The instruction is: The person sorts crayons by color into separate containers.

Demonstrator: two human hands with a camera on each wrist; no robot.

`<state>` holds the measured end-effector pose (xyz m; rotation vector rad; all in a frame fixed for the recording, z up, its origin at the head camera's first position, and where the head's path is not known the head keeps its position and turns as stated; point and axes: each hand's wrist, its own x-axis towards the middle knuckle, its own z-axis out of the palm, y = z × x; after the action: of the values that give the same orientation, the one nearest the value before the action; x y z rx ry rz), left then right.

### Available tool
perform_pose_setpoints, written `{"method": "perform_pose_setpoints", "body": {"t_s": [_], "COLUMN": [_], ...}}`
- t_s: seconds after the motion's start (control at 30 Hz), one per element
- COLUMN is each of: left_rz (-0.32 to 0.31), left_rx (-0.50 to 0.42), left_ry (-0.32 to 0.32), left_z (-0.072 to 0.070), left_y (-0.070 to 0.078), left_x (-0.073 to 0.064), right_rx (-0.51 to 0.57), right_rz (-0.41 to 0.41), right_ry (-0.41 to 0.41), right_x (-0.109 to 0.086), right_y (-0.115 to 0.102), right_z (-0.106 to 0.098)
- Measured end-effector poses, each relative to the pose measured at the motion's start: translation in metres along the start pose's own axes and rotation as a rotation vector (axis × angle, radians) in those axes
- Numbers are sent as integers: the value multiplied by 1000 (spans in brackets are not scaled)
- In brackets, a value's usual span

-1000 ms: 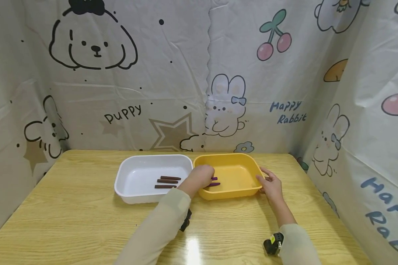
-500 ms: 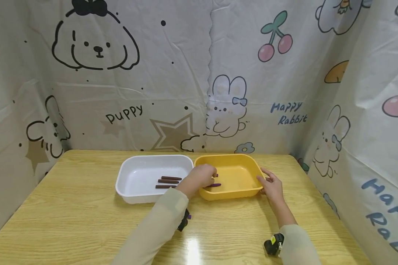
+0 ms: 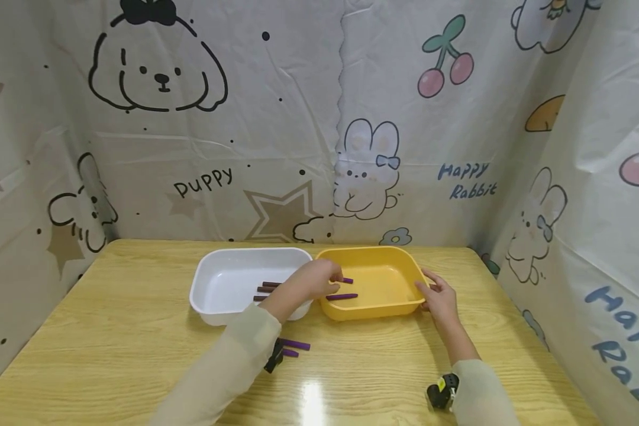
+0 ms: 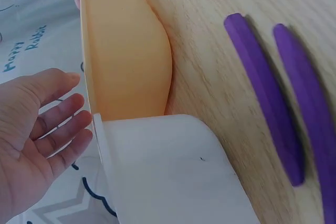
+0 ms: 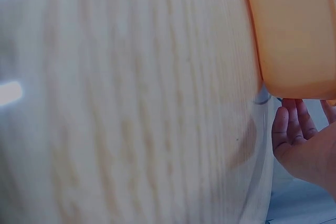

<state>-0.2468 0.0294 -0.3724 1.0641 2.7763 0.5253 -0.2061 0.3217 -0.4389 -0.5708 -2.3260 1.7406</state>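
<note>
My left hand (image 3: pixel 316 278) is over the near left part of the yellow tray (image 3: pixel 375 309), its fingers loosely bent with nothing between them. Below and beside it, two purple crayon-like sticks, one nearer (image 3: pixel 343 296) and one farther (image 3: pixel 348 280), lie in that tray. The left wrist view shows the same hand (image 4: pixel 37 135) with spread fingers near the rims. At the tray's right end, my right hand (image 3: pixel 439 299) holds the rim, thumb at the inside and fingers outside. In the right wrist view, that hand (image 5: pixel 307 142) is beside the tray's corner.
The white tray (image 3: pixel 207 296) stands against the yellow one's left side; several brown sticks (image 3: pixel 267 289) lie in it, partly behind my left arm. Two faceted purple sticks (image 4: pixel 265 98) lie on the wooden table (image 3: pixel 362 367) in front of the trays. A printed curtain (image 3: pixel 277 136) encloses the back and sides.
My left hand has drawn back to the left and its fingers have loosened. More of the purple sticks in the yellow tray and on the table now shows. The right hand stays put.
</note>
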Motion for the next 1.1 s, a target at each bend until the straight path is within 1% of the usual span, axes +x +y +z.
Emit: {"method": "perform_pose_setpoints", "body": {"t_s": [0.13,0.47,0.63,0.8,0.9,1.1], "left_rz": [20,50,55,90,110,127], "left_rx": [-31,-49,-78,-84,-89,-108], "left_ry": [-4,5,8,47,59,54], "left_z": [-1,-3,-2,0,1,3], "left_y": [-1,0,-5,-9,-12,-16], "left_x": [-9,-40,-54,-69,-79,-99], "right_rx": [3,-20,-17,-6,2,10], "right_rz": [2,17,17,9,11,20], "right_ry": [2,7,8,2,2,-1], "right_x": [0,1,1,1,1,1], "right_y": [0,2,2,1,1,0], "right_z": [-1,-2,-2,-2,-2,-1]}}
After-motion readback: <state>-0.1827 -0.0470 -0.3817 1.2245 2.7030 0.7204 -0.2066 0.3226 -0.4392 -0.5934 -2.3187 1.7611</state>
